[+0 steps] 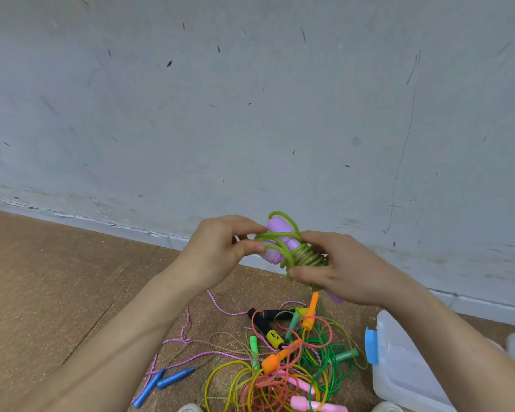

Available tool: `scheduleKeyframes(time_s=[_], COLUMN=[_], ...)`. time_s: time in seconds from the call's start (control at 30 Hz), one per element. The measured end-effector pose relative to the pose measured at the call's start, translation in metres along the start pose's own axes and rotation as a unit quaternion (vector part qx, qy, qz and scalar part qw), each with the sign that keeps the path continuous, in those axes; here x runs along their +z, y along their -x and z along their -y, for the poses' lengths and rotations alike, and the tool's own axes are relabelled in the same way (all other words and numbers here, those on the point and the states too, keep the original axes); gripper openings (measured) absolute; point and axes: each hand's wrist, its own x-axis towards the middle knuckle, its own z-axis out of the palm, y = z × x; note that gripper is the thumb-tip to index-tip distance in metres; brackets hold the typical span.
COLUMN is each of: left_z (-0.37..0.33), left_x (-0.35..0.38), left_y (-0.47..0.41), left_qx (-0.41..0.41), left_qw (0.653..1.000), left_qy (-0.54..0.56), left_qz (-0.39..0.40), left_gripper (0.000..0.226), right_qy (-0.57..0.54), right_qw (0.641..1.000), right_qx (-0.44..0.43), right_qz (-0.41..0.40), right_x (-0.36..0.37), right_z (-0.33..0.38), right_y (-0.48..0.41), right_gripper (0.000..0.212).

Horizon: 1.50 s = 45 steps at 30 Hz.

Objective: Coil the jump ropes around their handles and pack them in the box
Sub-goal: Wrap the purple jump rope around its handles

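Observation:
I hold a jump rope with purple handles [278, 230] up in front of the wall. Its green rope [302, 255] is wound in tight turns round the two handles. My right hand [342, 267] grips the wound bundle from the right, thumb underneath. My left hand [220, 248] pinches a loose green loop beside the handles' rounded ends. On the floor below lies a tangled pile of jump ropes [280, 361] with orange, green, pink, black and blue handles. A translucent plastic box [405, 370] with a blue latch stands at the lower right, partly behind my right forearm.
Cork-brown floor [57, 278] stretches to the left. A scuffed white wall [250, 114] rises close ahead. Two blue handles [167, 382] lie at the pile's left edge. The toes of my white shoes [191, 408] show at the bottom edge.

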Motion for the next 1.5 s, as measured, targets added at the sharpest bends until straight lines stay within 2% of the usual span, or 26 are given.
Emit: scheduleKeyframes(time_s=[0.13, 0.27, 0.37, 0.53, 0.67, 0.73, 0.8, 0.93, 1.03, 1.13, 1.17, 1.23, 1.33, 1.5], left_z=[0.000, -0.004, -0.004, -0.006, -0.004, -0.001, 0.001, 0.001, 0.001, 0.003, 0.002, 0.001, -0.009, -0.024], left_x=[0.001, 0.000, 0.001, -0.002, -0.002, 0.000, 0.000, 0.003, 0.002, -0.004, -0.004, -0.003, -0.003, -0.002], left_y=[0.004, 0.005, 0.008, 0.015, 0.018, 0.020, 0.022, 0.024, 0.022, 0.019, 0.019, 0.020, 0.027, 0.030], left_qx=[0.074, 0.109, 0.155, 0.119, 0.139, 0.143, 0.118, 0.044, -0.056, -0.125, -0.127, -0.094, -0.004, -0.056], left_qw=[0.995, 0.986, 0.974, 0.989, 0.979, 0.973, 0.976, 0.991, 0.998, 0.981, 0.980, 0.991, 1.000, 0.998], left_qy=[-0.054, -0.117, -0.152, -0.085, -0.147, -0.178, -0.181, -0.128, 0.005, 0.148, 0.155, 0.087, -0.014, 0.017], left_qz=[-0.034, -0.047, -0.070, -0.027, 0.029, 0.036, 0.034, 0.019, 0.007, -0.016, -0.024, -0.038, -0.017, -0.026], left_gripper=[0.012, 0.030, 0.030, 0.030, 0.026, 0.017, 0.011, 0.017, 0.023, 0.023, 0.023, 0.025, 0.020, 0.022], right_qy=[-0.042, -0.071, -0.098, -0.112, -0.091, -0.093, -0.104, -0.073, 0.030, 0.074, 0.080, 0.090, 0.061, -0.011], right_qw=[0.999, 0.996, 0.992, 0.989, 0.988, 0.989, 0.988, 0.993, 0.999, 0.997, 0.996, 0.995, 0.997, 0.995], right_qx=[0.004, -0.001, 0.010, -0.006, -0.009, -0.001, 0.006, 0.004, -0.007, -0.010, -0.013, -0.021, -0.027, -0.044], right_qz=[0.025, 0.055, 0.074, 0.099, 0.125, 0.119, 0.110, 0.090, 0.036, -0.012, -0.022, -0.021, 0.034, 0.084], right_x=[-0.003, -0.005, -0.005, -0.009, -0.006, -0.001, 0.002, 0.005, 0.011, 0.015, 0.015, 0.014, 0.009, -0.003], right_z=[0.000, -0.001, -0.001, 0.003, 0.004, 0.005, 0.008, 0.012, 0.011, 0.012, 0.013, 0.012, 0.007, 0.004], right_y=[0.003, 0.004, 0.005, 0.009, 0.009, 0.007, 0.005, 0.002, 0.001, 0.002, 0.002, 0.002, 0.002, 0.004], right_gripper=[0.018, 0.024, 0.026, 0.029, 0.029, 0.028, 0.027, 0.022, 0.026, 0.025, 0.024, 0.024, 0.030, 0.026])
